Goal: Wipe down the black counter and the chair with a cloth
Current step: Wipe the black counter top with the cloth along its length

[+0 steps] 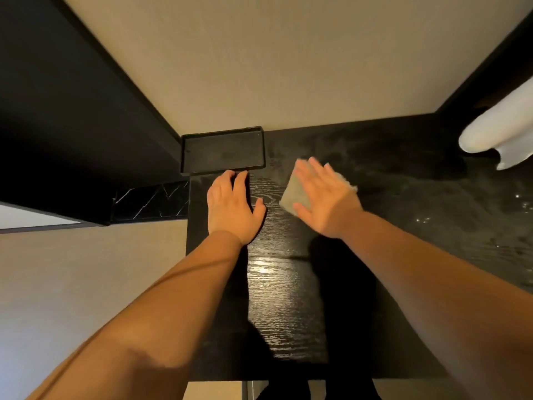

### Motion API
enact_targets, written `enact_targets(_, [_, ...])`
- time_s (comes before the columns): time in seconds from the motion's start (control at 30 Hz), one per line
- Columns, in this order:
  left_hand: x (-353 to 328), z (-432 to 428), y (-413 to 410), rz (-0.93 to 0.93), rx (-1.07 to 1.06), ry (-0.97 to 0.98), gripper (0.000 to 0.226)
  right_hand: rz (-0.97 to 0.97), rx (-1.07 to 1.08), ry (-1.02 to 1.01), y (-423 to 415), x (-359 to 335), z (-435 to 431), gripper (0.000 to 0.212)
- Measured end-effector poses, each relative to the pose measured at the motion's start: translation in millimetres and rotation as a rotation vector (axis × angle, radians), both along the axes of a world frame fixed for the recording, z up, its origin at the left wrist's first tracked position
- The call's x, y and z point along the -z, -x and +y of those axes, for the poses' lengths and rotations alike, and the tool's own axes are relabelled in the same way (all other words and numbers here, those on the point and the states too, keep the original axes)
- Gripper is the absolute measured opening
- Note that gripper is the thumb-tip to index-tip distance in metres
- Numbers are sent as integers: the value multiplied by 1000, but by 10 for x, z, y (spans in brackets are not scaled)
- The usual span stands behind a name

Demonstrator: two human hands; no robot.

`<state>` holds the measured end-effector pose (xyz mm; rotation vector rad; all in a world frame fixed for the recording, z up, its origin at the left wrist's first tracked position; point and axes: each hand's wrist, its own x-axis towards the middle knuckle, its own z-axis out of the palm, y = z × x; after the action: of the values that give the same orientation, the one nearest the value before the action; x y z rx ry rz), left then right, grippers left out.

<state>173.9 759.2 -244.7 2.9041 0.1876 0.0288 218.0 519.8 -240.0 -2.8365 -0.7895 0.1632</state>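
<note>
Wiping the worktop (282, 298): the right hand (326, 197), fingers straight, presses the cloth (291, 192) flat near the tray (222, 151), the relaxed left hand (230, 206) touching its rim; next, probably shift the tray and wipe beneath.

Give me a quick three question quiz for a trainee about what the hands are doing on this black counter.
1. True or false: the right hand presses the cloth flat against the black counter.
2. Where does the left hand rest? A: on the counter, fingertips at the near edge of the black tray. B: on the cloth. C: inside the tray.
3. Fill the gap: the tray sits at the counter's far ____ corner.
Key: 1 true; 2 A; 3 left.
</note>
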Motion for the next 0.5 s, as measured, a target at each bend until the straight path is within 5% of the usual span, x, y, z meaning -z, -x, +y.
enact_targets(0.17, [34, 23, -14, -58, 15, 12, 63, 73, 361, 69, -289, -49, 151, 74])
enact_targets(0.4, [15, 11, -11, -68, 8, 54, 63, 24, -163, -21, 35, 54, 385, 69])
enact_targets(0.5, [25, 20, -14, -78, 13, 61, 63, 3, -170, -12, -241, 24, 274, 65])
